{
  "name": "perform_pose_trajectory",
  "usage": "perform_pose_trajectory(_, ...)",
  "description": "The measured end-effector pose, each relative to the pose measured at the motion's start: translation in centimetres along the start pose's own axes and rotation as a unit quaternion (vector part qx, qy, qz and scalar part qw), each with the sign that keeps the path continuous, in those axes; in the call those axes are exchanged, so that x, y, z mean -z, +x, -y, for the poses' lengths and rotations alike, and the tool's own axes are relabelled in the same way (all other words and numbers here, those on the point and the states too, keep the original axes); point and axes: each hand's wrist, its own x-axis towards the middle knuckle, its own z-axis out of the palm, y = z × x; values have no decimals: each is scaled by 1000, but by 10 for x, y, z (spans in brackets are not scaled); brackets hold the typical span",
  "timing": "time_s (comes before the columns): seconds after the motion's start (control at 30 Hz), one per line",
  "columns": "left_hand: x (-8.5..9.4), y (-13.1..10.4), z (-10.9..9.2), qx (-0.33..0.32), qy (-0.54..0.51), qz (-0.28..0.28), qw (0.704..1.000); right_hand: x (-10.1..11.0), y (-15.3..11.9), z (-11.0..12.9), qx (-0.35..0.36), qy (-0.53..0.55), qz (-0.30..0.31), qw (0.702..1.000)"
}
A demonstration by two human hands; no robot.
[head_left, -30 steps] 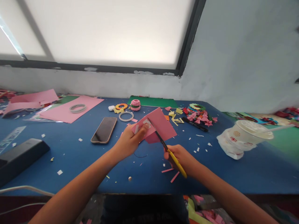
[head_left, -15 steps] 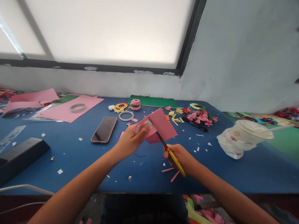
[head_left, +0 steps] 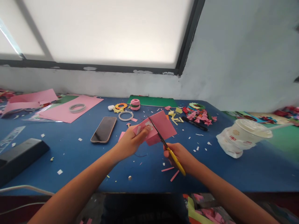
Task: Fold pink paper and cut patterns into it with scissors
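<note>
Pinched between the thumb and fingers of my left hand is a folded piece of pink paper, with pale patches near the thumb. My right hand grips yellow-handled scissors. Their dark blades lie across the paper, running from the lower right up past my left thumb. Both hands are held above the blue table. Below the scissors lie thin pink paper strips. Part of the right hand's fingers is hidden behind the handles.
A phone and a tape roll lie left of the paper. Pink sheets bear another roll. A paper cup with a straw stands right, near a black pen and folded paper pieces. A dark box sits left.
The scissor blades have closed slightly along the pink paper, and the paper's far corner has dipped a little. Both hands stay in nearly the same place.
</note>
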Motion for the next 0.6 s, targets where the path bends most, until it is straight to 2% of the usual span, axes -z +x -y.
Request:
perform_pose_trajectory(0.17,-2,1,1,5,5,27,1000,2,0,-4,5,31,4,1000)
perform_pose_trajectory(0.3,-2,1,2,22,7,7,1000,5,7,-23,12,89,-19,996)
perform_pose_trajectory(0.4,-2,2,6,38,-3,7,999,10,12,-30,8,80,-28,996)
perform_pose_trajectory(0.5,-2,2,9,52,-19,32,998,19,14,-23,-18,-18,-31,999)
perform_pose_trajectory(0.6,-4,1,9,57,-22,55,997,31,15,-15,-29,-184,-87,979)
